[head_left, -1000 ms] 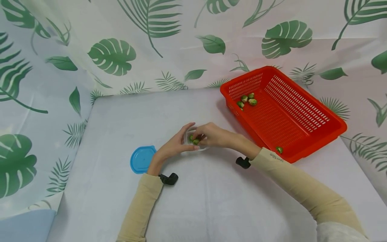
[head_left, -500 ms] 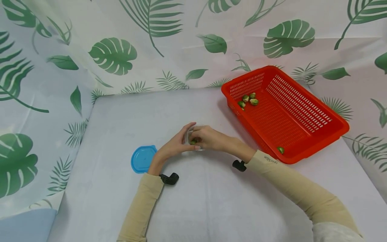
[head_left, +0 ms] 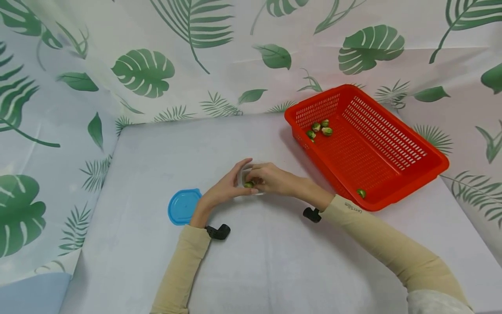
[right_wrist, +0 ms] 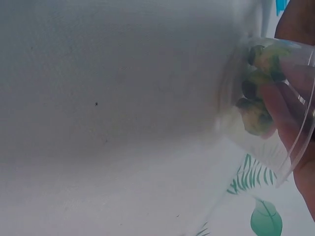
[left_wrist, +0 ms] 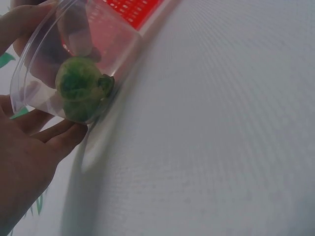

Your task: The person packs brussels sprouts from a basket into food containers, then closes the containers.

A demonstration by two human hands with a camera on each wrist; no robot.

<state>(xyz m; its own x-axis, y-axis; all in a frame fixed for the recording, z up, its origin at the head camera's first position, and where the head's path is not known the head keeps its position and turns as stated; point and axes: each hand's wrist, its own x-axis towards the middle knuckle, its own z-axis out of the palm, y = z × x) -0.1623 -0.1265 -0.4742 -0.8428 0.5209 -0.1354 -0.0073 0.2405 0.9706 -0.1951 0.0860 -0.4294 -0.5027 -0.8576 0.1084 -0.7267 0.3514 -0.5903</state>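
My left hand [head_left: 221,191] grips a small clear plastic container [left_wrist: 125,46] from its left side, thumb and fingers spread around it. The container is tilted over the table. Several green Brussels sprouts [right_wrist: 256,115] lie in it, seen through the wall in the right wrist view. My right hand [head_left: 277,179] reaches into the mouth with bent fingers, which hold a sprout against the others. One sprout [head_left: 249,185] shows between the hands in the head view; the fingertips are partly hidden there. A blue lid [head_left: 182,207] lies flat beside my left wrist.
A red perforated basket [head_left: 364,159] stands at the back right, under my right forearm's far side. Several sprouts [head_left: 327,131] sit in its left corner and a single sprout [head_left: 361,192] near its front end. A leaf-patterned cloth [head_left: 219,83] rises behind the table.
My right hand has sunk slightly deeper into the container and shifted a little left, its fingers moving among the sprouts. The left hand, lid and basket stay in place.
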